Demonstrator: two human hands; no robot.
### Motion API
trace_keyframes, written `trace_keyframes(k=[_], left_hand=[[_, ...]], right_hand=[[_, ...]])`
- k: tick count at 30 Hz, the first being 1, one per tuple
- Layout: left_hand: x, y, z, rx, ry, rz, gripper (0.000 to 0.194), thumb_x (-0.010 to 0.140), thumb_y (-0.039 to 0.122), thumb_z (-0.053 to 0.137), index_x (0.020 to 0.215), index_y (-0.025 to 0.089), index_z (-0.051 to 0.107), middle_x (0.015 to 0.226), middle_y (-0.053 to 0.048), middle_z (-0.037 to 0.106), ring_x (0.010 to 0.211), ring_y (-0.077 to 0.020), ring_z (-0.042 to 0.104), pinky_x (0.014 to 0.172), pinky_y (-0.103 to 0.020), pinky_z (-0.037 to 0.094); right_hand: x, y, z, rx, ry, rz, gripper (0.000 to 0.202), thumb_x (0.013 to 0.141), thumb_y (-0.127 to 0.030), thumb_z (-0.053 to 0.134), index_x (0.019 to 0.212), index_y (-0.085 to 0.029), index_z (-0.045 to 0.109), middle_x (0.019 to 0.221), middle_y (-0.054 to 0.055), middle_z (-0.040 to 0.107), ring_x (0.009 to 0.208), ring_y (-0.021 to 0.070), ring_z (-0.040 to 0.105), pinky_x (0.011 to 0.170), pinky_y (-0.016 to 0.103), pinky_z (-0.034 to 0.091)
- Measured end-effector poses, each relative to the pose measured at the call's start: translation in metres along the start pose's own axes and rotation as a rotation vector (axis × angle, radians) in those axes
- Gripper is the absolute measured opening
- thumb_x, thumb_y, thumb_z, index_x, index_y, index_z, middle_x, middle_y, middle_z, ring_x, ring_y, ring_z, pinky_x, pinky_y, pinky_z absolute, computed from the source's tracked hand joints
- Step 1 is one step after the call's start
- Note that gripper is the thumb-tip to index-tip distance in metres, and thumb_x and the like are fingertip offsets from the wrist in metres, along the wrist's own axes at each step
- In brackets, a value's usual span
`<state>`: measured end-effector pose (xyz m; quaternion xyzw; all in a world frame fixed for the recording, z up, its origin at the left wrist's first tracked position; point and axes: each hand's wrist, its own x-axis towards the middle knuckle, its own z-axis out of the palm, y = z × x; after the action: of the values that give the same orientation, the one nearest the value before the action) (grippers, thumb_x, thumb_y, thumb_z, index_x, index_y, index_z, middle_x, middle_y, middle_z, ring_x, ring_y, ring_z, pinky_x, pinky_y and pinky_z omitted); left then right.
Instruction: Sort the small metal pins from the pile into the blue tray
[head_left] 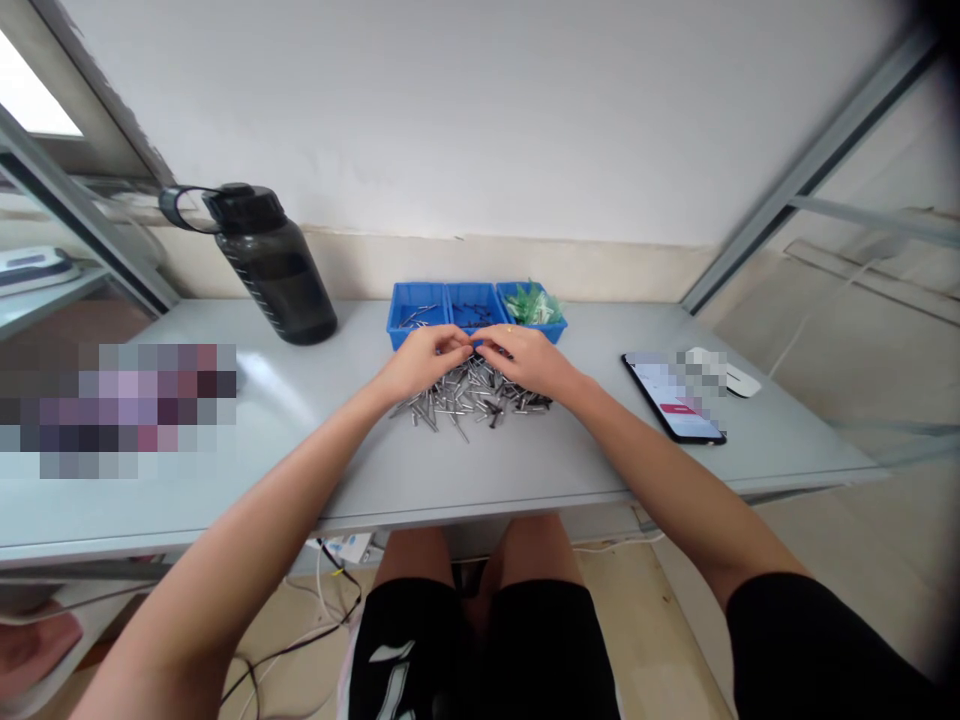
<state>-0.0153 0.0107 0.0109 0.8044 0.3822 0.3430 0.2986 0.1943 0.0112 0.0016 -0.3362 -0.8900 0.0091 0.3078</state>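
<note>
A loose pile of small metal pins and screws [459,395], mostly silver with some dark ones, lies on the grey table. Over its far side, my left hand [429,362] and my right hand [531,358] come together with fingertips almost touching. The fingers of both are closed in a pinch; whatever sits between them is too small to make out. Just behind the hands stand three blue bins in a row. Silver pins lie in the left bin [418,293], dark screws in the middle bin [472,292], and green plastic pieces [534,303] fill the right one.
A dark water bottle [279,275] stands at the back left. A phone [667,395] and a white mouse [739,380] lie on the right. A blurred-out object [139,400] is at the left. Wall and metal frame posts [817,165] bound the table [480,480].
</note>
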Motion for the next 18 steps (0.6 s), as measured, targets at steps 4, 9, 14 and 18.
trace_keyframes(k=[4, 9, 14, 18], left_hand=[[0.0006, -0.0032, 0.0005, 0.073, -0.01, 0.035, 0.021, 0.087, 0.032, 0.055, 0.091, 0.017, 0.07, 0.086, -0.003, 0.071, 0.079, -0.0159, 0.061, 0.074, -0.03, 0.047], [0.0013, -0.0039, 0.001, 0.098, -0.015, 0.029, 0.021, 0.088, 0.03, 0.055, 0.091, 0.018, 0.071, 0.089, -0.003, 0.072, 0.081, -0.0164, 0.063, 0.076, -0.03, 0.047], [0.0009, -0.0041, -0.0004, 0.121, 0.01, -0.002, 0.019, 0.084, 0.031, 0.064, 0.094, 0.017, 0.072, 0.081, -0.002, 0.071, 0.074, -0.0153, 0.062, 0.074, -0.029, 0.048], [0.0009, -0.0046, -0.0008, 0.149, 0.029, 0.0, 0.018, 0.084, 0.029, 0.062, 0.092, 0.018, 0.073, 0.084, -0.003, 0.073, 0.076, -0.0162, 0.063, 0.074, -0.03, 0.048]], right_hand=[[0.0001, 0.0023, -0.0003, -0.024, -0.016, 0.0, 0.024, 0.096, -0.025, 0.045, 0.105, -0.019, 0.066, 0.099, 0.007, 0.072, 0.092, 0.0197, 0.065, 0.082, 0.033, 0.048], [0.0003, 0.0025, -0.0014, -0.026, -0.03, 0.01, 0.021, 0.095, -0.026, 0.046, 0.098, -0.019, 0.065, 0.091, 0.006, 0.07, 0.084, 0.0186, 0.063, 0.077, 0.031, 0.045], [0.0, 0.0023, -0.0028, -0.05, -0.01, 0.038, 0.018, 0.094, -0.027, 0.047, 0.095, -0.02, 0.064, 0.086, 0.005, 0.069, 0.081, 0.018, 0.061, 0.074, 0.03, 0.043], [-0.0003, 0.0044, -0.0031, -0.045, -0.001, 0.069, 0.016, 0.093, -0.027, 0.048, 0.093, -0.02, 0.063, 0.084, 0.004, 0.068, 0.079, 0.0175, 0.06, 0.072, 0.029, 0.042]])
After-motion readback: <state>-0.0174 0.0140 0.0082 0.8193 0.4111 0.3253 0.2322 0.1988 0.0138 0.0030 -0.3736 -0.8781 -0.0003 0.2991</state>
